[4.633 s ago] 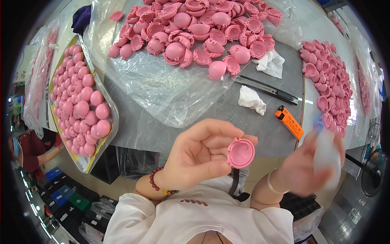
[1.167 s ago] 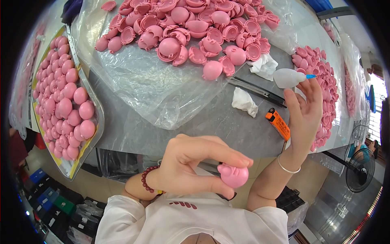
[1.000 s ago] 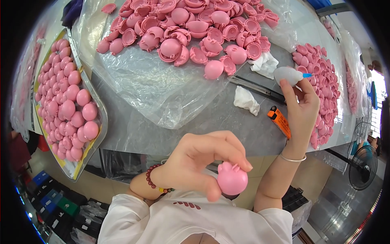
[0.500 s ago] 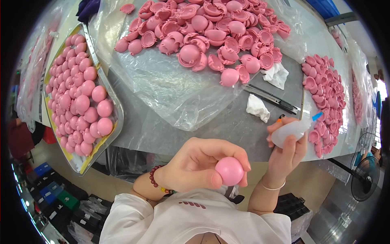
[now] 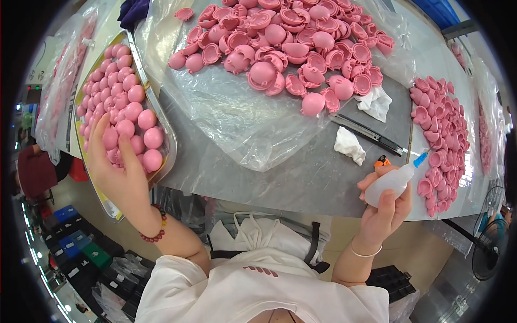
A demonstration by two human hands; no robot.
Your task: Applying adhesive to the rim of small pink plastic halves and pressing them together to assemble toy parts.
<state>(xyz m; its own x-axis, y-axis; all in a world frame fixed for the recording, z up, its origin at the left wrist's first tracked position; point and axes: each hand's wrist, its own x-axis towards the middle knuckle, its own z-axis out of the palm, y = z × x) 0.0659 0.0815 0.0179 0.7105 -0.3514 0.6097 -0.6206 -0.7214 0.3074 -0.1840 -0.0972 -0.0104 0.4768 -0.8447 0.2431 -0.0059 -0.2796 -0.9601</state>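
Observation:
My left hand (image 5: 116, 175) reaches into the metal tray (image 5: 171, 141) at the left. Its fingers are spread over the pink balls (image 5: 153, 138) there, touching or nearly touching some of them; they partly hide the balls beneath. At the right, my right hand (image 5: 383, 207) is wrapped round a translucent white squeeze bottle (image 5: 389, 185) with a blue needle tip (image 5: 420, 159), which points up and right. A small orange and black object (image 5: 382, 161) shows just beyond those fingers; its kind is unclear.
A large heap of pink half shells (image 5: 296, 51) lies on clear plastic sheeting (image 5: 237, 124) at the far middle. Another pink heap (image 5: 441, 134) stands at the right. A utility knife (image 5: 371, 135) and crumpled white tissues (image 5: 349, 145) rest on the grey tabletop (image 5: 280, 185).
My left hand has moved from in front of my chest, where it held a pink ball, to the tray at the left. The right hand keeps the bottle at about the same place.

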